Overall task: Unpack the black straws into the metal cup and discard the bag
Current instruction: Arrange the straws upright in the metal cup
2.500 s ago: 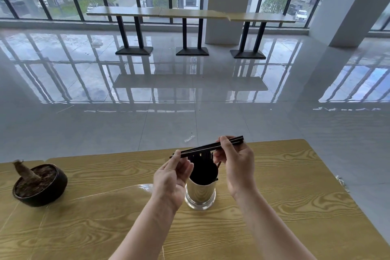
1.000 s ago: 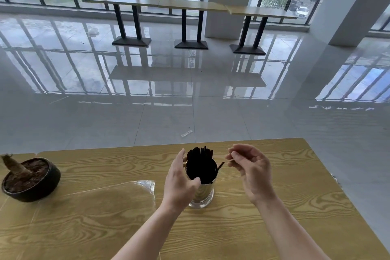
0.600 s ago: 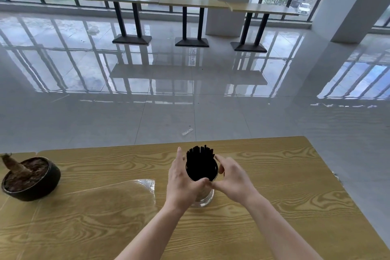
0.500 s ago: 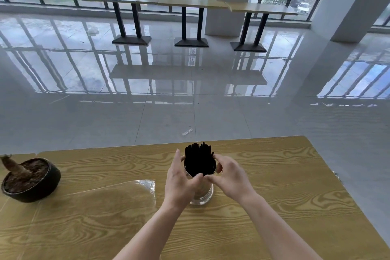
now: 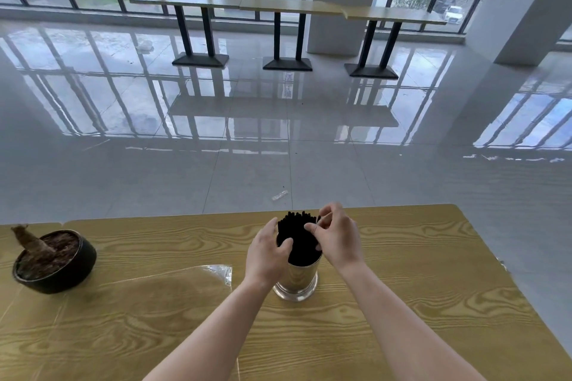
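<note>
A shiny metal cup [image 5: 296,279] stands upright on the wooden table [image 5: 418,272], packed with a bundle of black straws [image 5: 297,235] that stick out above its rim. My left hand [image 5: 266,252] wraps the left side of the bundle, thumb pressed on the straws. My right hand [image 5: 337,237] is on the right side, fingertips pinching at the straw tops. The empty clear plastic bag [image 5: 148,291] lies flat on the table to the left of the cup.
A dark bowl-shaped pot [image 5: 55,260] with soil and a cut stump sits at the table's left end. The table's far edge runs just behind the cup, its right edge slanting down. Beyond is glossy tiled floor with high tables [image 5: 288,6] by the windows.
The straws I held level over the cup now stand in it. Both hands closed in around the bundle; my right hand rose from the cup's side to the straw tops.
</note>
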A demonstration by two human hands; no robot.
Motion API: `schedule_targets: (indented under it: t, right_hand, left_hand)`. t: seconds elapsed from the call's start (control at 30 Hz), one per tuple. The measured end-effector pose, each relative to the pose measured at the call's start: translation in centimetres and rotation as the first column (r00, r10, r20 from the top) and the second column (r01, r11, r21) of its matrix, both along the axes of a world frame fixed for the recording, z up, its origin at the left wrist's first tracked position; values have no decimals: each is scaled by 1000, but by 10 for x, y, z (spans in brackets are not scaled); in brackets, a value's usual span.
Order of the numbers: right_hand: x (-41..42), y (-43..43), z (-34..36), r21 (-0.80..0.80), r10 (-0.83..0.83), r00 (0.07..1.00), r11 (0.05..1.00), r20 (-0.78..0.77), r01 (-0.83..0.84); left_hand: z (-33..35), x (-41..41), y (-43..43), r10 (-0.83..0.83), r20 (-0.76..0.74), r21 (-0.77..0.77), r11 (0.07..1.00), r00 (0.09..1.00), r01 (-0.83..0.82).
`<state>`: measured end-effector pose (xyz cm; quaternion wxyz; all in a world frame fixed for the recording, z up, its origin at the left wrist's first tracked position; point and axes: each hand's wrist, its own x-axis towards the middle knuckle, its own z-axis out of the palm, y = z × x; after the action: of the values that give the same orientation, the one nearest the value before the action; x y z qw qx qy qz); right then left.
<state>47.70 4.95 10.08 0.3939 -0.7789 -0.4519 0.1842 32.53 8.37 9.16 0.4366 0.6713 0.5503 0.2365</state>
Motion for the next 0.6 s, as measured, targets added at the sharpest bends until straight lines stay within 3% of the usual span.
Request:
schedule_targets:
  t: [0.13,0.43,0.6]
  right_hand:
    - [3,2,-7,-7,-12,1000,1000,-8,12]
    - [6,13,1,-160,205,979,966,8,-201]
    - [7,16,4,-182,260,966,950,4,-254]
  left_hand:
    - [-5,0,8,-6,-19,76,997,1000,7]
    - [-8,4,19,-87,-171,258,958,982,129]
    - [2,3,21,-152,-87,183,969,985,166]
